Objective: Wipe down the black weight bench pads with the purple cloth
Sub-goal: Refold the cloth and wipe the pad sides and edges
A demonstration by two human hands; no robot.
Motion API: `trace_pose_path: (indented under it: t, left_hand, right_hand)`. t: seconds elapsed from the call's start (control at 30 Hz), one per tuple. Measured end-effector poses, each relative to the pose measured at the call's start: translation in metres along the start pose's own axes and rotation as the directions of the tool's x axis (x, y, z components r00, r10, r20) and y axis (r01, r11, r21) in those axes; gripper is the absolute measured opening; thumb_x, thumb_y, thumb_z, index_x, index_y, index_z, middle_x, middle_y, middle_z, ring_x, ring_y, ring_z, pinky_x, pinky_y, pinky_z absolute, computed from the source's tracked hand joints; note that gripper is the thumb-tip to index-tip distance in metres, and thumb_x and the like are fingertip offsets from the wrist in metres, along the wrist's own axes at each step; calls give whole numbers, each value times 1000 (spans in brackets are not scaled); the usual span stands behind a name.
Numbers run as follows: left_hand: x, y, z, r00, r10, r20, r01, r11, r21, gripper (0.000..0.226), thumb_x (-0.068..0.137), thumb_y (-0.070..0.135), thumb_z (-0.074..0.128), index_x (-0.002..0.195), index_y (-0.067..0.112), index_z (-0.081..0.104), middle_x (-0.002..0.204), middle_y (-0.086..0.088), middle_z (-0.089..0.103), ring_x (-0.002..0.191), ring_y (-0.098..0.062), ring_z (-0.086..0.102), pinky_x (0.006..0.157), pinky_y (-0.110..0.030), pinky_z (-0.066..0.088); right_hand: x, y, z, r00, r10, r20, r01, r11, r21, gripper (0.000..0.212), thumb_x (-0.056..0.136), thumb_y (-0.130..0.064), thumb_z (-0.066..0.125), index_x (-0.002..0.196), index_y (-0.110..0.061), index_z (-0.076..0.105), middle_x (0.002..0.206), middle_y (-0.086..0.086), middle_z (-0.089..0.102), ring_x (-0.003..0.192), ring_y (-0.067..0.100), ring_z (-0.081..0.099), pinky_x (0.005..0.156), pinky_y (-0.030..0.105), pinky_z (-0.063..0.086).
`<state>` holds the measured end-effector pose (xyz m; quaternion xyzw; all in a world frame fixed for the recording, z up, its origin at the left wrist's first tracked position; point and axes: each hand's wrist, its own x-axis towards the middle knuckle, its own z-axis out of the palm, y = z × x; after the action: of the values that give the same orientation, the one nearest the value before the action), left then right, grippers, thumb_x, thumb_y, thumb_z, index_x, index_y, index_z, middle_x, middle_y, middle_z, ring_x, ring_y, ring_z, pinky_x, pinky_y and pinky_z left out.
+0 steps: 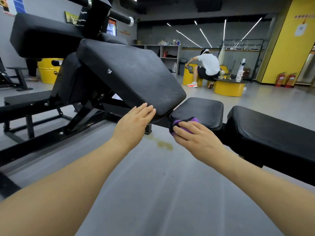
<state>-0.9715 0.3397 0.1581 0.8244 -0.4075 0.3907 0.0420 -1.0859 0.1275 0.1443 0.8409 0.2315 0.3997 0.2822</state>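
Observation:
A black weight bench stands before me with a tilted back pad (134, 75) and a small seat pad (202, 109) beside it. My left hand (134, 123) rests flat with straight fingers on the lower edge of the back pad. My right hand (196, 138) presses the bunched purple cloth (185, 124) against the near side of the seat pad, fingers spread over it. Most of the cloth is hidden under my fingers. Another black pad (276, 132) lies to the right.
A second bench and black machine frame (42, 106) fill the left side. A yellowish stain (163, 143) marks the grey floor below the bench. Further back a person (206, 68) sits among yellow drum seats (228, 88); red fire extinguishers (284, 80) stand by a yellow pillar.

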Motion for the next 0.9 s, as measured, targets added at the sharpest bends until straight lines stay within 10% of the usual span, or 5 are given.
trace_pose_path:
  t: [0.27,0.53,0.9]
  left_hand:
    - [2,6,-16,983,-51,174,54,998,-13,61,94,5,36,149,18,15,156,4,15,145,-15,10,117,-33,10]
    - [1,-27,-44,995,-94,-16,94,995,-20,55,58,-1,73,111,13,67,109,-2,66,101,-20,65,95,-39,47]
    - [34,-128,-82,832,-544,-108,494,815,-303,51,89,7,52,138,10,37,142,-3,35,124,-22,42,98,-33,38]
  right_hand:
    - [-41,-2,-28,985,4,170,5,999,-49,13,73,-2,63,73,-14,67,90,0,65,85,25,63,71,34,53]
    - [70,-7,-45,909,416,-39,-396,887,236,23,65,1,64,81,-16,70,97,-1,68,84,27,62,50,29,52]
    - [211,-19,-10,824,532,-193,-453,825,339,34,86,-25,62,116,-9,62,127,10,56,114,23,40,67,30,55]
